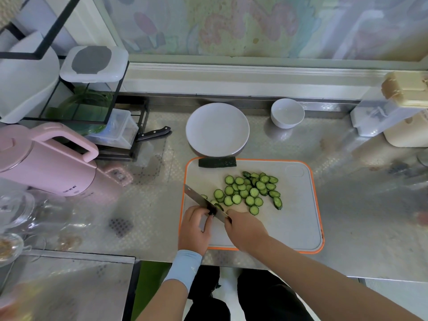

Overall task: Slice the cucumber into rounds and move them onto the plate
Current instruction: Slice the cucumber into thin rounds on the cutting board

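A knife [201,199] is gripped in the right hand [245,230], whose fingers are clenched round the handle, which is hidden beneath them. The blade is angled up and to the left over the near left part of the orange-rimmed cutting board [289,218]. A short dark cucumber stub [212,211] is pinched by the curled fingertips of the left hand [195,225], right against the blade. A loose heap of cut rounds [251,191] is spread over the middle of the board, just right of the knife. An uncut cucumber piece [217,162] is laid along the board's far edge, just in front of the white plate [217,129]. A white bowl [287,113] is seen to the plate's right.
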### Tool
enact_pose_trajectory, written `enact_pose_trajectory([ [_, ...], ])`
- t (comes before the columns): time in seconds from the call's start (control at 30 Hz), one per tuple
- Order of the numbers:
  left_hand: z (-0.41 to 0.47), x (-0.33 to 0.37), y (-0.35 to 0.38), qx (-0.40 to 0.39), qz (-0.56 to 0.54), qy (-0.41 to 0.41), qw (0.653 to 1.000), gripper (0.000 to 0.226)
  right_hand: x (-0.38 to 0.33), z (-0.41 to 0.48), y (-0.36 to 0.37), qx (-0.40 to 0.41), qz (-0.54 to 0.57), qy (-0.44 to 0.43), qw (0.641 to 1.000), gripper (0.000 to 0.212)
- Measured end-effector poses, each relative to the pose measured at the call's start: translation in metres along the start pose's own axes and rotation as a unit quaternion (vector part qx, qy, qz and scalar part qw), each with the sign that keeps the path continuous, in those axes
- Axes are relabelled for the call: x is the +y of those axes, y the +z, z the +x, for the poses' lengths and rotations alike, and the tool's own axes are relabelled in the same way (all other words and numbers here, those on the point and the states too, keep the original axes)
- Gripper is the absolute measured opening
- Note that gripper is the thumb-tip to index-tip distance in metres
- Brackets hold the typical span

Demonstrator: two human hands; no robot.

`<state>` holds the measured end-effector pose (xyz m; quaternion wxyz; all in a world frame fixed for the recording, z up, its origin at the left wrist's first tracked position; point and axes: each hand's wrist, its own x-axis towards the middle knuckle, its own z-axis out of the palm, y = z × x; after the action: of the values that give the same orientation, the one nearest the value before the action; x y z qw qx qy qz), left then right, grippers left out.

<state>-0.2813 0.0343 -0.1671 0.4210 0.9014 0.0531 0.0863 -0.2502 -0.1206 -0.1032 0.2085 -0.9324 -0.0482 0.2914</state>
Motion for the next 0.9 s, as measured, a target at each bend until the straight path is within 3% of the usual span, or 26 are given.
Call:
enact_pose_trajectory([
  [0.4,-0.001,0.0,-0.001,0.005,0.009,0.006,1.0,0.014,0.009,-0.009,-0.017,0.033,0.03,0.047,0.998,0.025],
  [0.9,-0.002,-0.001,0.001,0.017,-0.002,0.001,1.0,0.015,0.0,-0.03,-0.011,0.028,0.009,-0.005,1.0,0.025],
])
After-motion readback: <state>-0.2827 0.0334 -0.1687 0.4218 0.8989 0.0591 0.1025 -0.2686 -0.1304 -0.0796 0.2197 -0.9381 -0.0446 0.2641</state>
